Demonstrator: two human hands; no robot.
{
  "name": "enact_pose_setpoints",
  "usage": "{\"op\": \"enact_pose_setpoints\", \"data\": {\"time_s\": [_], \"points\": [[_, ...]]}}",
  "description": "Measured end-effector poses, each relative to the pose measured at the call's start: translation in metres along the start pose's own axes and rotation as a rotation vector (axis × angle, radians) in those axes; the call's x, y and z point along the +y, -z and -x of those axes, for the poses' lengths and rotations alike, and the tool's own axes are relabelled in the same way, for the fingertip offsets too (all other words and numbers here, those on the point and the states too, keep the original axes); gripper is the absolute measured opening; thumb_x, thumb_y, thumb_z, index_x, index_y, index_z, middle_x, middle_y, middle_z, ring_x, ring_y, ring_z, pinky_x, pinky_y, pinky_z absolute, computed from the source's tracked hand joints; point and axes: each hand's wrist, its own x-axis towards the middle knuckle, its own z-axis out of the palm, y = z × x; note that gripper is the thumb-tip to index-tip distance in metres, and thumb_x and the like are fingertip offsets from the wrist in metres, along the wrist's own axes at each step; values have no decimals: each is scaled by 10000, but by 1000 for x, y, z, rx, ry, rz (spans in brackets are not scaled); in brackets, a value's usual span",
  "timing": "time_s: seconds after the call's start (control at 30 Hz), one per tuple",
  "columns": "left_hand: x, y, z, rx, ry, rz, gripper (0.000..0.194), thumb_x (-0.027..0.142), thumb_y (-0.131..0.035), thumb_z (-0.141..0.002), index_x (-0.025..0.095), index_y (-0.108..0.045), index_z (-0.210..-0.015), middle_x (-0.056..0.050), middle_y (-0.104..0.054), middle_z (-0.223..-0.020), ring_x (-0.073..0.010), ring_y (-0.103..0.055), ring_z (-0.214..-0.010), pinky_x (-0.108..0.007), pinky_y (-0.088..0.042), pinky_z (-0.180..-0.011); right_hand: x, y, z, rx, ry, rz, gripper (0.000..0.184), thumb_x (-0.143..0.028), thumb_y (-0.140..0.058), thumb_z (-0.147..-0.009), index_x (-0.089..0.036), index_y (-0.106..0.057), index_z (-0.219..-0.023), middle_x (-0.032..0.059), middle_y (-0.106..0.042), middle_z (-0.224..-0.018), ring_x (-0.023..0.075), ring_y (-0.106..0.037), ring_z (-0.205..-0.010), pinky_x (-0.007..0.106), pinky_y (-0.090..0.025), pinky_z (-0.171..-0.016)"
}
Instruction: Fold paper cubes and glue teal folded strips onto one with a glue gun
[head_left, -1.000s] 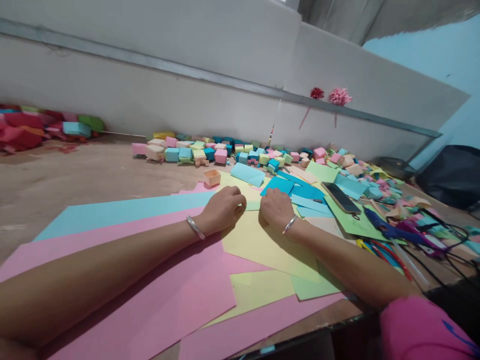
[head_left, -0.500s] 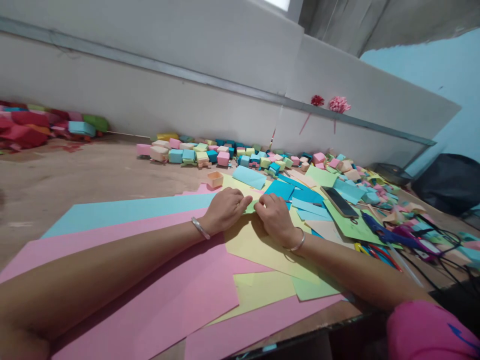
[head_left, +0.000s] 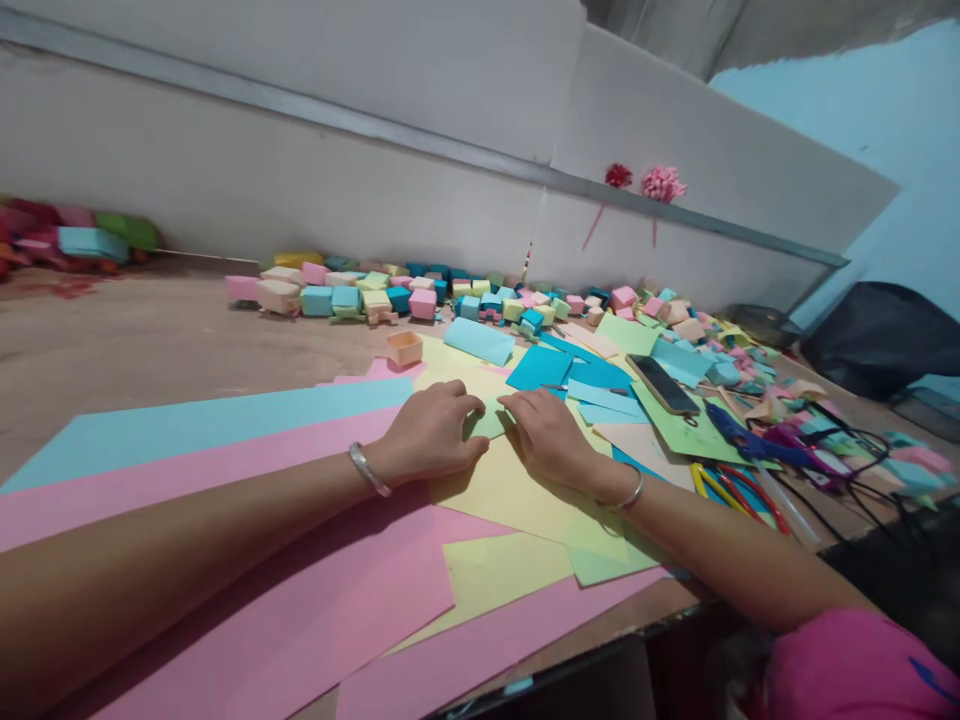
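A small piece of light green paper lies between my two hands, over a pale yellow sheet. My left hand is curled at its left end, with a gap showing between thumb and forefinger; its other fingers are bent under. From the right, my right hand has its fingertips closed on the far edge of the same piece, its thumb hidden beneath. A silver bangle circles each wrist. Just beyond the left hand stands a small open peach paper box.
Large pink sheets and a light blue sheet spread leftward. Many folded paper blocks line the wall. At right are a phone, a blue glue gun, scissors with red and yellow handles, and black cables.
The green piece shows more between my hands now. My left thumb and forefinger have parted, and the right fingers have stretched out toward the left. The view has shifted slightly.
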Motion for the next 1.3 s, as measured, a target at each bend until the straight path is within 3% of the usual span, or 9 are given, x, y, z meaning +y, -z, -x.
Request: {"op": "enact_pose_setpoints", "data": {"time_s": [0.17,0.3,0.4,0.53,0.63,0.83,0.97,1.1,1.3], "points": [[-4,-1,-5,15,-17,95,315,464,-598,-808,194,-725,-907,-67,-618,-837,-233,-557,-813,-334,-392,-696,8,11,0,47,-35,18,128,-142,-567,-820,-175,-685,-859,81,-640,-936,209,-473,-852,338,-283,-717],[-8,-5,-9,-4,3,229,468,424,-377,-948,183,-686,-692,-59,-597,-753,-199,-560,-755,-320,-385,-675,17,24,-2,-102,190,39,248,-26,-521,-799,-184,-691,-714,49,-649,-830,177,-460,-812,340,-217,-693],[-8,-8,-9,12,17,214,307,381,-491,-892,187,-711,-804,-67,-616,-843,-213,-565,-823,-326,-399,-721,20,35,-3,-235,329,84,253,-11,-534,-781,-183,-718,-763,60,-639,-844,173,-443,-811,340,-184,-675],[-6,-6,-7,-14,6,177,336,508,-633,-788,180,-674,-849,-67,-604,-842,-229,-551,-816,-324,-392,-672,9,48,-3,-317,238,195,215,-38,-570,-793,-191,-720,-772,70,-610,-866,176,-418,-795,333,-156,-650],[-3,-2,-7,9,31,182,420,577,-558,-827,174,-592,-716,-55,-579,-749,-210,-531,-730,-320,-367,-618,-5,54,0,-350,175,353,200,-64,-548,-841,-169,-684,-739,82,-589,-797,189,-430,-780,342,-148,-643],[-4,-1,-7,-26,57,234,330,374,-589,-791,175,-530,-534,-54,-591,-784,-182,-546,-715,-315,-397,-647,-15,57,4,-500,-74,493,220,-15,-480,-846,-123,-672,-844,109,-631,-766,185,-506,-674,337,-185,-619],[-6,-4,-7,-46,5,155,91,251,-614,-714,180,-656,-751,-70,-603,-888,-231,-555,-842,-345,-437,-745,-11,59,-1,-638,-194,462,204,2,-498,-817,-108,-667,-844,113,-649,-763,190,-543,-667,327,-196,-588],[-5,-6,-6,-68,-49,75,376,235,-559,-784,222,-667,-1144,-91,-595,-973,-265,-545,-928,-388,-444,-802,-11,63,-4,-614,-152,483,199,-19,-486,-855,-117,-656,-826,147,-639,-904,246,-552,-862,331,-218,-600],[-5,-6,-3,-74,-131,0,356,251,-485,-881,250,-677,-1181,-111,-599,-1033,-264,-539,-938,-399,-436,-808,-8,66,-3,-616,-82,484,187,-26,-461,-889,-130,-613,-858,116,-606,-921,238,-488,-903,336,-195,-622]]}}
